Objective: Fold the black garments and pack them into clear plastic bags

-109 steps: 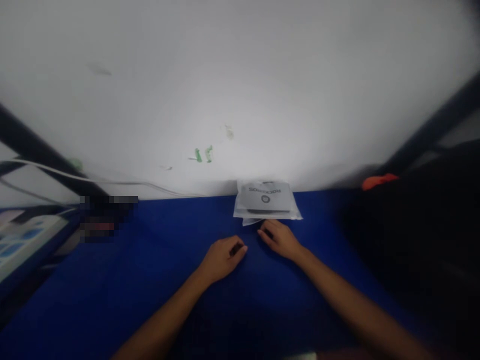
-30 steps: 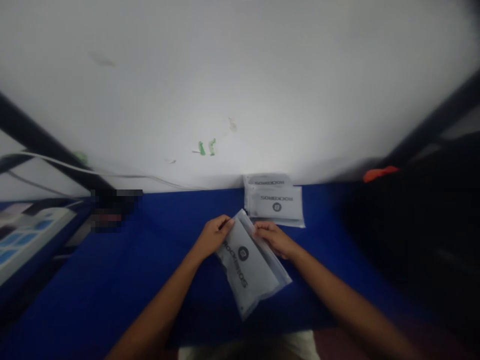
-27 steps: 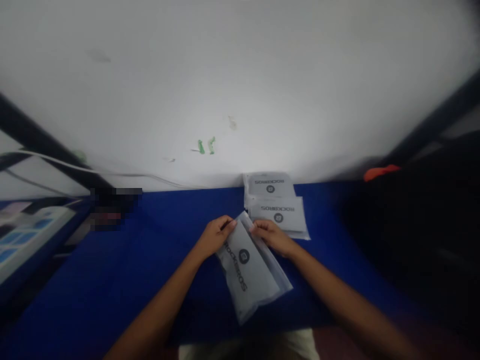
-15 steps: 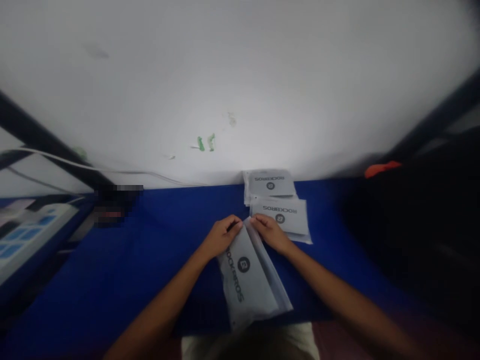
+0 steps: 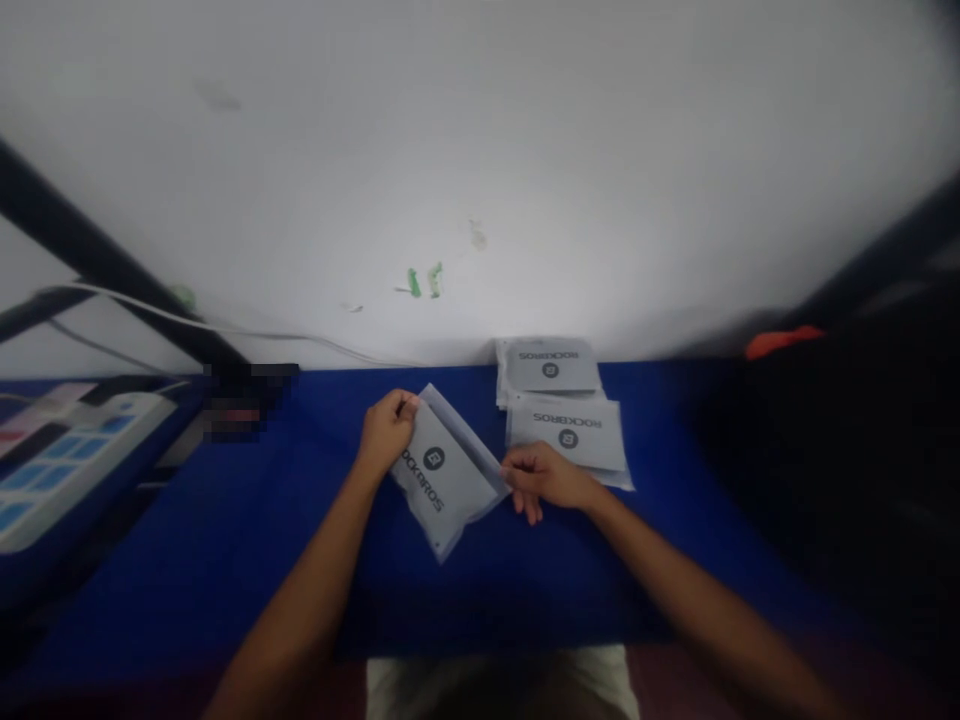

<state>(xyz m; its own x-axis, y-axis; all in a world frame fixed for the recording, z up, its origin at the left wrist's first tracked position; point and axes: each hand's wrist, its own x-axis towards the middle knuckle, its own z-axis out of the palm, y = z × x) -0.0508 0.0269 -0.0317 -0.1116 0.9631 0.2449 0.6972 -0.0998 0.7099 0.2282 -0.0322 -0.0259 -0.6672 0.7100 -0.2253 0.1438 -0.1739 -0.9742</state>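
A frosted plastic bag point(image 5: 450, 470) printed with ROCKBROS and a round logo is held tilted above the blue table point(image 5: 600, 570). My left hand point(image 5: 390, 430) is closed on its upper left edge, thumb on top. At the right end of the bag's open-looking flap edge, my right hand point(image 5: 547, 475) pinches the corner between thumb and forefinger, its other fingers loosely curled below. Just behind my right hand lies a second printed bag point(image 5: 574, 425), and against the wall a further stack of printed bags point(image 5: 551, 365) partly sits beneath it.
A white power strip point(image 5: 82, 460) with blue sockets stands at the far left. A white cable point(image 5: 315, 340) runs along the wall point(image 5: 480, 150). An orange object point(image 5: 784, 342) rests on a dark mass point(image 5: 825, 480) at the right. Black bars slant at both sides.
The bag has moved up and left and turned. My right hand has slid from its top edge to the right-hand corner, while my left hand has kept its grip.
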